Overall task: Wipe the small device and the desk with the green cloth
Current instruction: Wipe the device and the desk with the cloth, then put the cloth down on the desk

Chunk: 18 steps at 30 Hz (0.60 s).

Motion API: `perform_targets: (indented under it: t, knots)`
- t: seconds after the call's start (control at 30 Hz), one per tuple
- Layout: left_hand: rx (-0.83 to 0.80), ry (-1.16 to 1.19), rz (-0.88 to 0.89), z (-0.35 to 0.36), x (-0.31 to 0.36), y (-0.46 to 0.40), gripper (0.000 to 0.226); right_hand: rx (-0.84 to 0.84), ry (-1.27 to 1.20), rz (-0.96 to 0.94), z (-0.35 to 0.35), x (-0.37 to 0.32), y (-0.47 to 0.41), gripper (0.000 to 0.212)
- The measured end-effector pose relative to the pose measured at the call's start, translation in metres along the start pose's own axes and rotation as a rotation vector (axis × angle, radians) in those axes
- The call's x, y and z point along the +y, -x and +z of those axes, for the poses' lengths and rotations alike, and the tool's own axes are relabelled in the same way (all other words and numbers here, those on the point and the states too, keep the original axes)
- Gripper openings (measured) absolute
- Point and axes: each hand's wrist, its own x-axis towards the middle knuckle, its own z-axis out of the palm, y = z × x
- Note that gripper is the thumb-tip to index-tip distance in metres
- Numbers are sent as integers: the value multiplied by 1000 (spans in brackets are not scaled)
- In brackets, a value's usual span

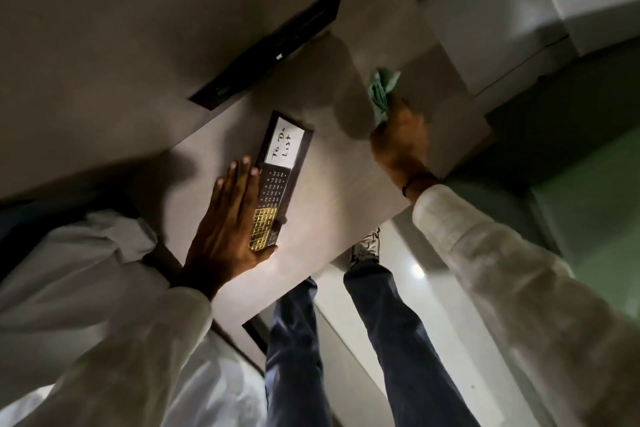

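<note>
The small device [282, 163] is a dark slab with a white "To Do List" label, a keypad and gold keys, lying on the pale desk [332, 191]. My left hand [228, 222] lies flat on the desk with its fingers spread, pressed against the device's left edge and covering part of the gold keys. My right hand [401, 142] is closed around the bunched green cloth [381, 90] and holds it against the desk near the far right corner. The cloth sticks out past my fingers.
A dark flat panel [270, 45] is set in the wall surface beyond the desk. A white cabinet [502, 21] stands to the right of the desk corner. My legs [346, 340] and a shoe show below the desk's front edge on a glossy floor.
</note>
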Motion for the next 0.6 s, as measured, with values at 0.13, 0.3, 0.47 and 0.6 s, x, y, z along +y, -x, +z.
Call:
perform_targets:
  t: [0.13,0.3,0.47,0.6]
  knots:
    - [-26,-49,-12,-5,6,-1,124,-401,156,-90,17,7,-34,69]
    - [-63,-92,-54,-12,11,-4,124,-723,296,-3,42,-1,-32,84]
    - [-54,34,-247,-29,36,2,104,-549,164,-117,22,-34,-21,62]
    - [96,453,-824,-37,80,19,93,-722,-61,-75,17,-84,-13,46]
